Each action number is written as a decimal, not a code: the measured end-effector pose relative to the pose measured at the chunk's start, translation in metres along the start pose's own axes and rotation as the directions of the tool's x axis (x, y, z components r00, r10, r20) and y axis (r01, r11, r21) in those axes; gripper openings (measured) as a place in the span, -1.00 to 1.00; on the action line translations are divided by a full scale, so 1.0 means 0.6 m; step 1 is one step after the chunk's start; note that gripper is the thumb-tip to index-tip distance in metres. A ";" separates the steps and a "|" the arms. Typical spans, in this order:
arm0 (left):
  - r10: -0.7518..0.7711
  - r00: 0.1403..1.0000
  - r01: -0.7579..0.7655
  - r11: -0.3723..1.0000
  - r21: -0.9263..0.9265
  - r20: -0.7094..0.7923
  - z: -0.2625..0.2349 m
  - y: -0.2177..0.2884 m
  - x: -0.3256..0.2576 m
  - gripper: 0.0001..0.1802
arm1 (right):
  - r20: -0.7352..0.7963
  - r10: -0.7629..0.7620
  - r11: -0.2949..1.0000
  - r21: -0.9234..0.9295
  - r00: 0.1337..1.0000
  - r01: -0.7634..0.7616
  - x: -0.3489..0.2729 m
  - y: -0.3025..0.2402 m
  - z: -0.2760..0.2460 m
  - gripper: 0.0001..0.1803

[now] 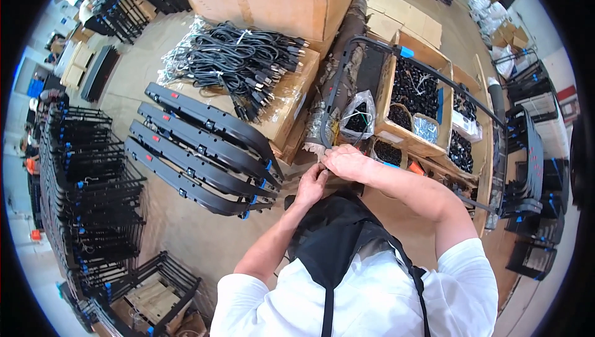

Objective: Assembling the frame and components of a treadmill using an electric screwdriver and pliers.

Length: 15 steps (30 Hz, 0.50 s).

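Observation:
My right hand is closed at the near end of a black tubular frame, where the tube bends down to my fingers. Just left of it, my left hand has its thumb and fingers pinched together close to the same tube end. Whatever is between those fingertips is too small to make out. From my hands the frame runs away from me, then bends right across the wooden parts boxes. A blue piece sits on its far corner. A clear bag of small dark parts lies beside the tube.
Left of my hands stand several curved black bars with blue ends. Bundled black cables lie on a cardboard box. To the right, a wooden box holds small black and silver parts. Stacked black frames stand far left.

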<state>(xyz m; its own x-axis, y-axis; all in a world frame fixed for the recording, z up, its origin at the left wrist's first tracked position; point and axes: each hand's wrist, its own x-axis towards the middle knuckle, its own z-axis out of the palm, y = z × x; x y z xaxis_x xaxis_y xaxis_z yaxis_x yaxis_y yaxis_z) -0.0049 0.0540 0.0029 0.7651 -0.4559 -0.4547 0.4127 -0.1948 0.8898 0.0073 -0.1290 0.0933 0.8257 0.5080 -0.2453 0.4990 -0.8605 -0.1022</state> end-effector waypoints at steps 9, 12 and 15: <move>0.148 0.988 -0.138 0.975 0.173 -0.051 -0.007 -0.008 0.000 -0.73 | -0.175 0.032 0.975 0.223 0.984 0.008 -0.035 0.017 -0.007 -0.83; 0.091 0.995 -0.084 0.986 0.142 -0.043 -0.008 0.008 -0.006 -0.72 | -0.141 0.073 0.936 0.352 0.987 -0.019 -0.034 0.017 -0.014 -0.80; -0.003 1.000 0.002 0.997 0.080 0.013 -0.014 0.024 -0.013 -0.72 | -0.205 0.091 0.897 0.443 0.975 0.009 -0.037 0.014 -0.011 -0.77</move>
<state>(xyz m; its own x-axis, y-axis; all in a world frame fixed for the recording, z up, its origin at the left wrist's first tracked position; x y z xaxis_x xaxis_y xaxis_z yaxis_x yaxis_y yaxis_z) -0.0009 0.0621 0.0189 0.7571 -0.4669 -0.4570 0.3737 -0.2643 0.8891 -0.0051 -0.1474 0.1044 0.9039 0.4247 -0.0510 0.3388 -0.7836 -0.5208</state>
